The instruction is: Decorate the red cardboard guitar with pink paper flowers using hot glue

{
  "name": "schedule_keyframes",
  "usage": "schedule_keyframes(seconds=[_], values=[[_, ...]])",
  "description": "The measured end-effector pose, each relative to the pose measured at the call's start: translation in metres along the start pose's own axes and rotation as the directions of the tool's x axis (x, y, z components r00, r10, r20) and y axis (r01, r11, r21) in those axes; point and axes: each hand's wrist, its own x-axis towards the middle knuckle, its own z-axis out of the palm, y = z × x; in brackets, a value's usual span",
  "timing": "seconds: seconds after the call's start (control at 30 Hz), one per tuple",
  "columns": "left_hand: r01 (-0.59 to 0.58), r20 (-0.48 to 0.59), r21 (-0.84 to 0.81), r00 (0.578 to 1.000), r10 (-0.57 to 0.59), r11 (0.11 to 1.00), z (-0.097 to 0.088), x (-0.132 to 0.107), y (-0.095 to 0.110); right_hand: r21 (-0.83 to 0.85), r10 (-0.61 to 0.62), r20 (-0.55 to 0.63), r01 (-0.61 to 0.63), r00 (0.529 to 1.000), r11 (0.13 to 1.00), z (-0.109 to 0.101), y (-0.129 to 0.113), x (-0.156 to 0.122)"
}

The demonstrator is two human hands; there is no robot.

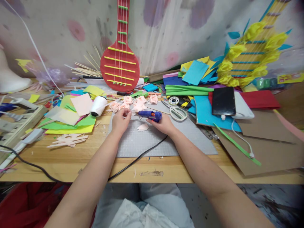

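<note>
My right hand point(163, 124) is wrapped round a blue hot glue gun point(150, 116), its nozzle pointing left. Just left of that nozzle, my left hand point(122, 121) is closed in a pinch, and what its fingertips hold is too small to make out. Several pale pink paper flowers point(140, 103) lie right behind both hands. On the grey cutting mat point(152, 142), a single pink petal point(142, 127) rests below the glue gun. The gun's black cord point(140, 156) runs across the mat and over the table's front edge.
Scissors point(178, 113) lie right of the flowers. Coloured sheets point(71, 123), pink strips point(68, 140) and a power strip point(21, 123) are on the left. A phone point(223, 101) and brown cardboard point(268, 152) lie right. A red paper instrument point(120, 66) stands behind.
</note>
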Motion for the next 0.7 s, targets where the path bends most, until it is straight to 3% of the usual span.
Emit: schedule_keyframes(seconds=[0.3, 0.5, 0.7], values=[[0.022, -0.009, -0.042, 1.000, -0.023, 0.999, -0.0001, 0.0012, -0.0008, -0.009, -0.003, 0.018, 0.003, 1.000, 1.000, 0.0000, -0.0007, -0.0007], [0.047, 0.012, -0.098, 0.999, -0.046, 0.994, 0.0031, 0.0014, -0.0029, 0.033, -0.037, -0.064, 0.039, 0.997, 0.999, 0.0014, -0.0007, -0.0019], [0.045, -0.025, -0.008, 0.999, -0.045, 0.999, 0.0023, 0.0004, -0.0039, 0.103, -0.056, -0.173, 0.075, 0.983, 0.992, 0.0029, 0.0023, -0.0015]])
